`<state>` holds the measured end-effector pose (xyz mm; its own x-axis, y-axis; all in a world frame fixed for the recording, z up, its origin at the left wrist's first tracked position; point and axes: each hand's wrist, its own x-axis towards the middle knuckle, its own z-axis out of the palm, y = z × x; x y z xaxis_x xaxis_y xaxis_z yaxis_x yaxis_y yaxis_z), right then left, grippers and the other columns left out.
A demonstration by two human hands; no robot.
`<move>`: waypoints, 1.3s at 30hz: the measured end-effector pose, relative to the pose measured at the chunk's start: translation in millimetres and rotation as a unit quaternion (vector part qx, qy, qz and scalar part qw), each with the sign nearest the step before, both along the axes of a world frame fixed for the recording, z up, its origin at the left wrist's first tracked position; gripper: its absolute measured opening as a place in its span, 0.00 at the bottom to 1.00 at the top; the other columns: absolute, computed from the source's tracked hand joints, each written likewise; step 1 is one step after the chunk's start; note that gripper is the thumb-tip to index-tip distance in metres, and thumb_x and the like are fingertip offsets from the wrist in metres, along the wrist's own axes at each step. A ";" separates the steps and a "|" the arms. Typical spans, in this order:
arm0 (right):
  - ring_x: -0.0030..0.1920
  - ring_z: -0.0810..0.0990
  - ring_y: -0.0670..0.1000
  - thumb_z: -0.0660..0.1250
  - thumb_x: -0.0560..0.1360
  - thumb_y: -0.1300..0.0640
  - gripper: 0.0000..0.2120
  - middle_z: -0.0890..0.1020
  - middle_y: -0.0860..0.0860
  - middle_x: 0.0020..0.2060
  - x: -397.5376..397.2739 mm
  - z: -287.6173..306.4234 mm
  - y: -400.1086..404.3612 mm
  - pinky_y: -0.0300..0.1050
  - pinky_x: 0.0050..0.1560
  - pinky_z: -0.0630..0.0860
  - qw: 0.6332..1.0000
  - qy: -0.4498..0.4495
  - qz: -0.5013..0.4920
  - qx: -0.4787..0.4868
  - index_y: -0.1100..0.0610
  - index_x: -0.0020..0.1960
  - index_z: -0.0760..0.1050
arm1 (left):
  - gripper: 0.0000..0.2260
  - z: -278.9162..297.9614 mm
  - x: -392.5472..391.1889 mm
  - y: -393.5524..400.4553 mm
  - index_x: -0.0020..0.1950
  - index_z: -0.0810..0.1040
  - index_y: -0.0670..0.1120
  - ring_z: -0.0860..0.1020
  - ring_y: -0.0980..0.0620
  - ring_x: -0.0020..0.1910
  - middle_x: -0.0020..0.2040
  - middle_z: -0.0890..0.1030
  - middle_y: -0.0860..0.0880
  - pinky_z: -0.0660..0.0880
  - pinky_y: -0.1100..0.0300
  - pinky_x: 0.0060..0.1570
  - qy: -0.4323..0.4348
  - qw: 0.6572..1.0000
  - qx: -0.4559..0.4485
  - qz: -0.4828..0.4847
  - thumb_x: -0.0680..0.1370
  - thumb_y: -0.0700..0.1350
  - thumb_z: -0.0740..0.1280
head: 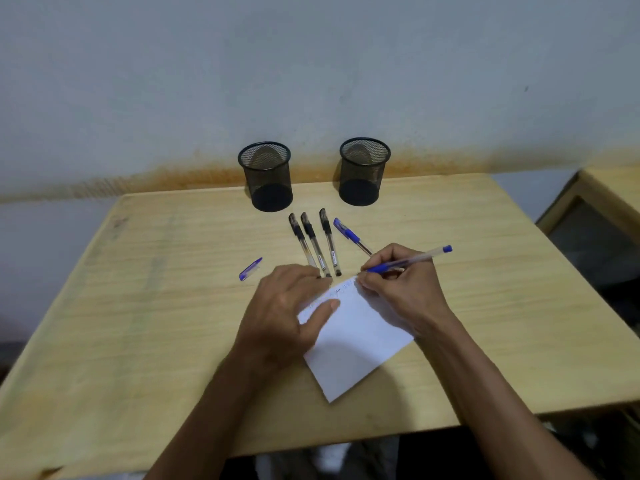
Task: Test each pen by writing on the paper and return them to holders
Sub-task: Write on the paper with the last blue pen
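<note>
The right hand [403,289] pinches a blue pen [407,262], tip at the far corner of the paper [356,337]. The left hand [287,313] presses flat fingers on the paper's left edge. Keep that press firm and strokes short. Beyond the paper lie four pens [325,242], a cap [250,269] and both holders [266,175], seemingly empty.

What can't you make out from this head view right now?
- Blue pen tip: hidden behind the right hand, so contact with the paper is unconfirmed.
- Marks at the paper's top edge: too faint and small to read.
- Lower ends of the black pens: partly covered by the left hand.
- Holders' insides: dark mesh, contents unclear.
</note>
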<state>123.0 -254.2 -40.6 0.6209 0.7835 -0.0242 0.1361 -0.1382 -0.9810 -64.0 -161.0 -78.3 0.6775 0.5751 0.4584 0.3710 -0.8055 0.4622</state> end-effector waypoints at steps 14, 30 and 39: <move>0.27 0.77 0.58 0.73 0.64 0.64 0.09 0.79 0.60 0.28 12.6 -22.8 6.8 0.63 0.28 0.79 0.998 -0.061 0.021 -0.007 0.58 0.32 0.74 | 0.15 -4.4 -1.9 1.2 0.57 0.85 0.48 0.79 0.44 0.63 0.61 0.83 0.46 0.74 0.47 0.61 0.070 0.996 -0.006 -0.052 0.75 0.55 0.70; 0.26 0.76 0.54 0.73 0.63 0.67 0.09 0.77 0.60 0.27 12.2 -25.8 10.0 0.55 0.29 0.77 0.998 -0.058 0.034 0.004 0.63 0.33 0.71 | 0.19 -7.9 -0.9 -0.2 0.57 0.85 0.49 0.79 0.44 0.63 0.61 0.83 0.47 0.73 0.45 0.63 0.061 0.997 -0.020 -0.040 0.75 0.58 0.67; 0.27 0.76 0.54 0.73 0.65 0.69 0.09 0.77 0.62 0.27 12.6 -26.9 10.2 0.59 0.27 0.78 0.996 -0.086 0.012 0.002 0.65 0.34 0.72 | 0.18 -8.4 -0.5 -0.3 0.56 0.85 0.48 0.79 0.44 0.63 0.61 0.83 0.47 0.73 0.45 0.63 0.058 0.997 -0.024 -0.039 0.74 0.58 0.67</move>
